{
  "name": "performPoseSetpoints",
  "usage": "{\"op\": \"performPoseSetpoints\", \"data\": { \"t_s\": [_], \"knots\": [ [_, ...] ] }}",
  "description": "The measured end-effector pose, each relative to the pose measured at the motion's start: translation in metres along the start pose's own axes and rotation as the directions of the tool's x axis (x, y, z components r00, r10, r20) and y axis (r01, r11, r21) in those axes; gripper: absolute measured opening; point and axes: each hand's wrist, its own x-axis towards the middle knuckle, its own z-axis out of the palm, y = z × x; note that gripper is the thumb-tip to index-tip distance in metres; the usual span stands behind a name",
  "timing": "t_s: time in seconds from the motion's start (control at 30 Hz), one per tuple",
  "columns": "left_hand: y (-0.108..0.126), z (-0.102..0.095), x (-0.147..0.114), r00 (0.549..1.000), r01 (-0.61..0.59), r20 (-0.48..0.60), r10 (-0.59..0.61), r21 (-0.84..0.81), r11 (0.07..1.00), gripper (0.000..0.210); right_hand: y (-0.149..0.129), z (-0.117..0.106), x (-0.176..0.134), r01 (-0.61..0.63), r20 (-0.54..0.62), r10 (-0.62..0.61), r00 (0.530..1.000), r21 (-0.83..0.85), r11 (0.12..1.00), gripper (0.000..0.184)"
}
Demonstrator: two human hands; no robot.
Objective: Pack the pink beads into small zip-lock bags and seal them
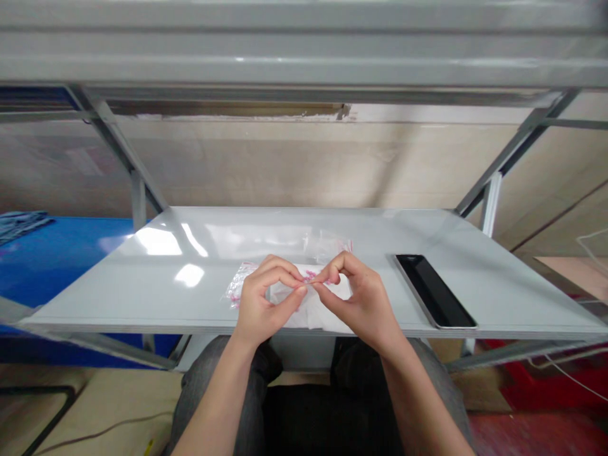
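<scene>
Thumb and forefinger of my left hand (272, 296) pinch together at the middle of the shelf's front part. My right hand (356, 292) makes the same pinch, and the fingertips of both hands meet. Whatever lies between them is too small to make out. Beneath the hands is a white sheet (316, 313) with small pink pieces (310, 275) on it. A clear plastic bag (236, 286) with some pink in it lies left of my left hand. Another clear bag (323, 246) lies just beyond the fingertips.
A black phone-like device (434, 290) lies right of my right hand on the grey shelf (213, 240). Metal struts (118, 149) rise at both sides, and an upper shelf (304, 47) hangs overhead. A blue surface (52, 266) stands at the left.
</scene>
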Motion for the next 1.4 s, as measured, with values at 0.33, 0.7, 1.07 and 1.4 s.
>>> {"op": "performPoseSetpoints", "data": {
  "t_s": [0.33, 0.7, 1.07, 1.4],
  "knots": [
    [-0.004, -0.004, -0.001, 0.999, 0.009, -0.039, -0.011, -0.048, 0.999, 0.009, -0.003, -0.008, 0.001, 0.030, -0.011, -0.031, 0.999, -0.061, 0.998, 0.022],
    [-0.008, -0.006, -0.003, 0.995, 0.043, -0.086, -0.048, -0.057, 0.997, 0.006, -0.002, -0.013, 0.001, 0.064, -0.024, -0.067, 0.997, -0.092, 0.994, 0.017],
    [-0.017, -0.016, -0.004, 0.983, 0.084, -0.151, -0.103, -0.127, 0.988, 0.007, 0.005, -0.019, 0.003, 0.022, -0.114, -0.034, 0.993, -0.099, 0.995, 0.013],
    [-0.010, -0.003, -0.003, 0.987, 0.117, -0.094, -0.130, -0.125, 0.985, 0.005, 0.000, -0.015, 0.001, 0.041, -0.064, -0.041, 0.997, -0.007, 0.999, 0.011]
  ]
}}
